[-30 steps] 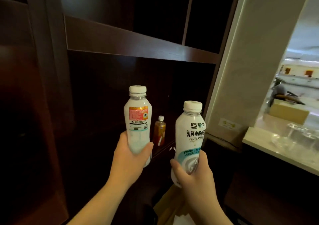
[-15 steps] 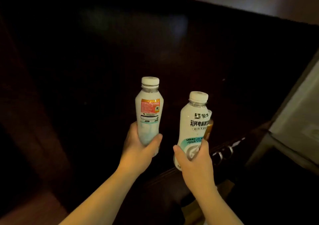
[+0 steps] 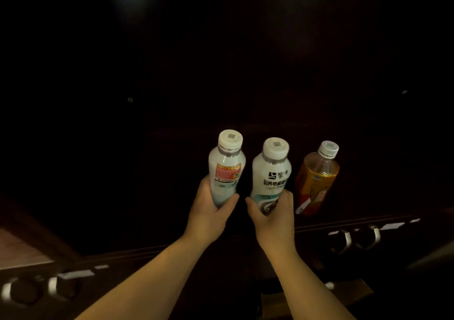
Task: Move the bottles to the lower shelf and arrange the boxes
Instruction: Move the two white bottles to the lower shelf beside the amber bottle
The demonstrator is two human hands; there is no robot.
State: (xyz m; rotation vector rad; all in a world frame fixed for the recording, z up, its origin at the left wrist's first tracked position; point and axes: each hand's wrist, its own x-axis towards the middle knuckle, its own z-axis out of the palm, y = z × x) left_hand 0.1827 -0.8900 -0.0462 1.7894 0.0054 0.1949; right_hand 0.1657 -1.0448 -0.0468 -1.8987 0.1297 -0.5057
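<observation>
My left hand [image 3: 210,211] grips the lower body of a white bottle with a red-orange label [image 3: 226,166]. My right hand [image 3: 272,217] grips a second white bottle with black print and a teal band [image 3: 271,172]. Both bottles are upright, side by side, over a dark shelf [image 3: 319,222]. An amber drink bottle with a red and yellow label [image 3: 315,179] stands on that shelf just right of my right hand, apart from it. No boxes are clearly visible.
The cabinet interior is very dark. Metal ring handles [image 3: 356,238] hang on the cabinet front below the shelf at the right, and another pair of ring handles [image 3: 36,290] at the lower left. A brown cardboard edge [image 3: 348,291] shows at the bottom.
Both hands have carried the white bottles lower into the dark compartment. My view has tilted down, so the caps show from above and the amber bottle now stands in full view at the right.
</observation>
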